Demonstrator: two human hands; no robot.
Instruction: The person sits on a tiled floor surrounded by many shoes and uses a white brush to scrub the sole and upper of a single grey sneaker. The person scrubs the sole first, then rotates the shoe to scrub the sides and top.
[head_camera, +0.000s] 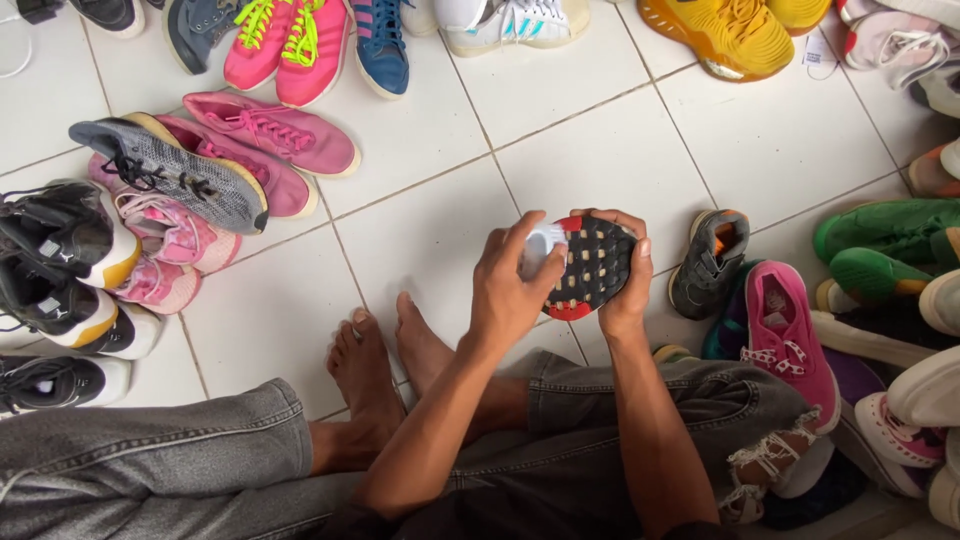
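The right hand (625, 290) grips a shoe (592, 265) sole-up; the left hand (510, 285) closes on a white brush (540, 245) against it, above the tiled floor (600, 150).

The floor (610, 150) is white square tile with dark grout lines, and shoes lie on it all around. At the left sit pink sneakers (270, 135), a grey sneaker (175, 170) resting over them, and black-and-white sneakers (60, 270); along the top lie bright pink shoes (290, 45), a blue shoe (380, 45), a white shoe (510, 22) and a yellow shoe (725, 35). At the right lie a small grey shoe (708, 262), a pink shoe (795, 335) and green shoes (880, 245), while two bare feet (385, 365) rest on the tiles in the middle.
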